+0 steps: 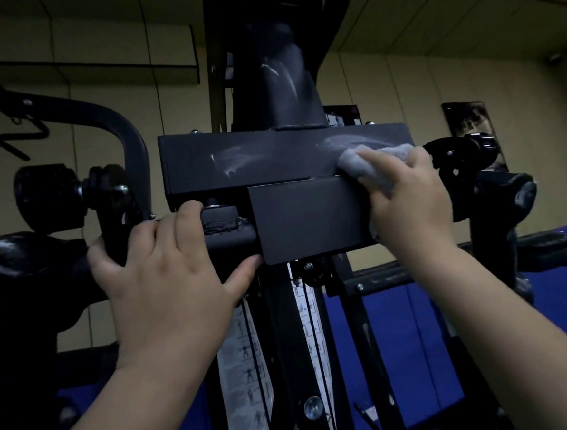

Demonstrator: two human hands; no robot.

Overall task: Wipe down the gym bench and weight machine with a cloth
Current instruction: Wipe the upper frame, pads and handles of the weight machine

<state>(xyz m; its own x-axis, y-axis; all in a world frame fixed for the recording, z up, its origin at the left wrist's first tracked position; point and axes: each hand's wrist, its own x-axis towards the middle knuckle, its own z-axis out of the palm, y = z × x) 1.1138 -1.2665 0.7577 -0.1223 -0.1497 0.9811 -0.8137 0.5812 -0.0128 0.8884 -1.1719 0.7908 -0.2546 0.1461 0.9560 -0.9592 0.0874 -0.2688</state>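
While pale smears remain on the black crossbeam (246, 155) of the weight machine (284, 80), just left of the cloth (372, 167), sweep across them in long, overlapping, firmly pressed strokes. Right hand (407, 193) curled over the grey cloth, pressing it onto the beam's top. Left hand (168, 257) gripping the lower black bracket (220, 230), fingers wrapped, thumb spread.
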